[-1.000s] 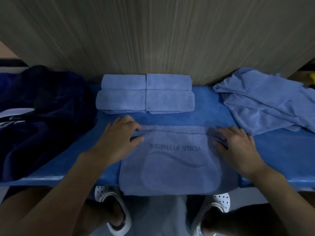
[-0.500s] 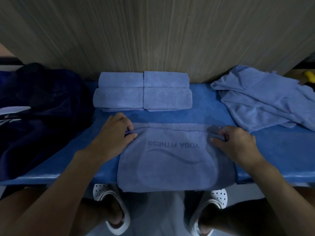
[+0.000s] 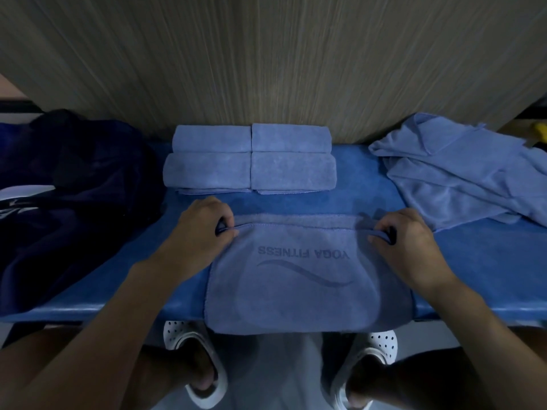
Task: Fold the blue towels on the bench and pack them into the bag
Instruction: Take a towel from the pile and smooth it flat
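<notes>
A blue towel (image 3: pixel 299 288) printed "YOGA FITNESS" lies flat across the blue bench (image 3: pixel 479 261), its near edge hanging over the front. My left hand (image 3: pixel 201 229) pinches its far left corner and my right hand (image 3: pixel 405 235) pinches its far right corner. Behind it, several folded blue towels (image 3: pixel 250 159) lie in a neat block against the wall. A heap of unfolded blue towels (image 3: pixel 461 170) lies at the right end of the bench. A dark navy bag (image 3: pixel 68 184) sits slumped at the left end.
A wood-grain wall (image 3: pixel 266 63) rises directly behind the bench. Below the bench's front edge are my feet in white perforated clogs (image 3: pixel 189 350). A yellow object (image 3: pixel 540 131) shows at the far right edge.
Both hands went from lying flat on the towel's far corners to pinching its far edge, and the edge now lifts slightly at each corner.
</notes>
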The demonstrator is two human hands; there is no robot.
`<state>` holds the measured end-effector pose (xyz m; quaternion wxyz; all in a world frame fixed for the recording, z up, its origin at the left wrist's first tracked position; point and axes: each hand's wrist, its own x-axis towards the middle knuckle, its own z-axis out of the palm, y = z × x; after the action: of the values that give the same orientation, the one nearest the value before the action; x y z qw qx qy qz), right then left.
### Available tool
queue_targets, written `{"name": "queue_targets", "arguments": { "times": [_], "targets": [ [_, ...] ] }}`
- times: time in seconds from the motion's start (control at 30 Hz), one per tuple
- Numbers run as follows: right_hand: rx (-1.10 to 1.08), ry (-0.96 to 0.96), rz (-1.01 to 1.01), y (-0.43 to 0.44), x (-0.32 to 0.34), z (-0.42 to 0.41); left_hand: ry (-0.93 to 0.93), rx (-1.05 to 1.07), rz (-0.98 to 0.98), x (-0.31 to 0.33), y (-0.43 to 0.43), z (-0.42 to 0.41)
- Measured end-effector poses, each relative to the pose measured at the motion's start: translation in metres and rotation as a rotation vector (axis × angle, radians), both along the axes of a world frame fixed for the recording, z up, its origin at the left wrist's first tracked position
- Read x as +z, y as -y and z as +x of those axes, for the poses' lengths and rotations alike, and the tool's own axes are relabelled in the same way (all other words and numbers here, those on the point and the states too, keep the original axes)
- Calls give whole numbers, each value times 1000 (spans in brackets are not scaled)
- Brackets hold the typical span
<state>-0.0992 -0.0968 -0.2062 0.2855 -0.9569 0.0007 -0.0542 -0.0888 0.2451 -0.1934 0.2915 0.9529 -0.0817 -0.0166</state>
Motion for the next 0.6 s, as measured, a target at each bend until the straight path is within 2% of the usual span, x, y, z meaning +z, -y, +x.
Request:
{"name": "queue_targets", "arguments": {
  "times": [0.17,0.6],
  "targets": [
    [-27,5,56,-2,1,0,-45,-23,-69,-2,-2,0],
    [-48,19,153,3,5,-3,-39,-37,-58,2,0,-2]
  ]
}}
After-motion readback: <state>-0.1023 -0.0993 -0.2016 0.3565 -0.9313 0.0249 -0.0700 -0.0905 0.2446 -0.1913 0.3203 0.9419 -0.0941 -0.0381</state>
